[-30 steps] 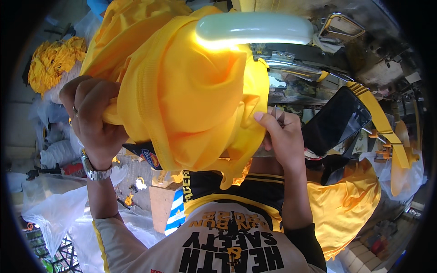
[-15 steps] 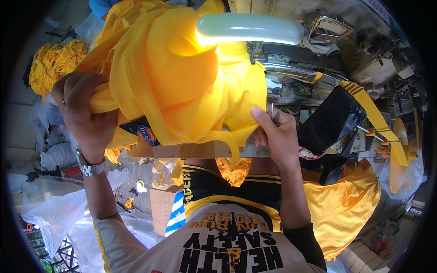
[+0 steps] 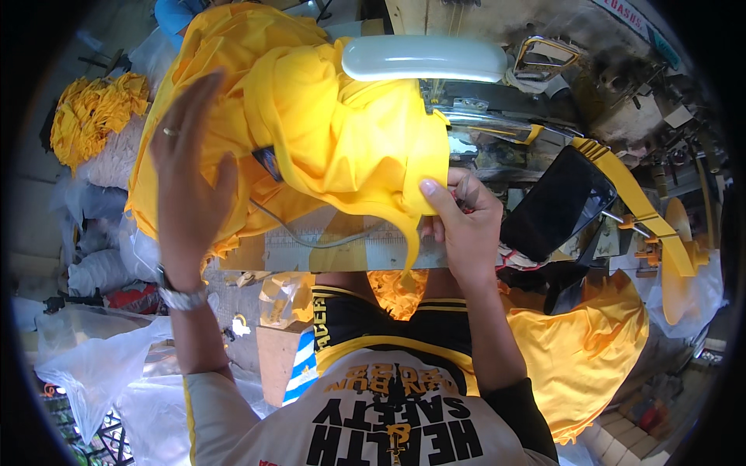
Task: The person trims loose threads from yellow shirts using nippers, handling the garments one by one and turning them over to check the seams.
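Cluttering sewing table: yellow fabric

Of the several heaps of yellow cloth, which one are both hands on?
The big heap on the sewing table: the left hand lies flat on it, the right hand pinches its edge. The others lie untouched.

Matt yellow cloth (softly creased) beside glossy black screen.

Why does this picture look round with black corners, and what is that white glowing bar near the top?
Head view: a fisheye lens bends straight edges like the table edge and leaves a black rim. The white bar is a lit tube lamp, blown out to plain white. The yellow cloth under it is brightly lit; the open left hand looks slightly soft.
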The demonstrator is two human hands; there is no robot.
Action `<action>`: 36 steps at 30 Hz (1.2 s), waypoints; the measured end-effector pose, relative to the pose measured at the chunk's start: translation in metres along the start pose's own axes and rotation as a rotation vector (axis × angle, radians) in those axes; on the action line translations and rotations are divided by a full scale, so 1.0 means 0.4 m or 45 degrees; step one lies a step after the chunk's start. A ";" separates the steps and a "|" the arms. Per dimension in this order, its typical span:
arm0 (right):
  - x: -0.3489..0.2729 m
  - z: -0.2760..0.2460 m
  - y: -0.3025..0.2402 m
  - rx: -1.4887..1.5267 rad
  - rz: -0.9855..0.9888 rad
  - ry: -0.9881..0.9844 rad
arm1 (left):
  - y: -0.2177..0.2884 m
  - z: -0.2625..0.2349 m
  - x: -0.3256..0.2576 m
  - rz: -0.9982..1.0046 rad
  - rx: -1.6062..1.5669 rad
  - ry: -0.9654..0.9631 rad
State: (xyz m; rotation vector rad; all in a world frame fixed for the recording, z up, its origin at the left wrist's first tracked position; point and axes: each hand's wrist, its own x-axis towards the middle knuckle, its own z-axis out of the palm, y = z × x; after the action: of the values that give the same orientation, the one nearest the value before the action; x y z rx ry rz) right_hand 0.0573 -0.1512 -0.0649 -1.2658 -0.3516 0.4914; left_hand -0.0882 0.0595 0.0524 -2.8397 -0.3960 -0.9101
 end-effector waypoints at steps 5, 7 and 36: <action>0.008 0.058 -0.007 -0.100 -0.175 0.046 | 0.200 0.112 0.014 0.415 -0.818 -0.012; 0.009 0.096 -0.010 -0.058 -0.178 0.118 | 0.200 0.179 0.058 0.353 -0.879 -0.066; -0.029 -0.013 -0.122 -1.307 -0.868 -0.134 | 0.145 0.169 0.010 -0.198 -0.690 -0.056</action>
State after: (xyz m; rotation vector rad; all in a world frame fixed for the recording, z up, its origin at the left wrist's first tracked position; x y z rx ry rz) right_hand 0.0578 -0.1726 -0.0190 -1.9655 -1.1709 -0.2749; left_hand -0.0311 0.0186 -0.0025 -3.3605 -0.4352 -1.1320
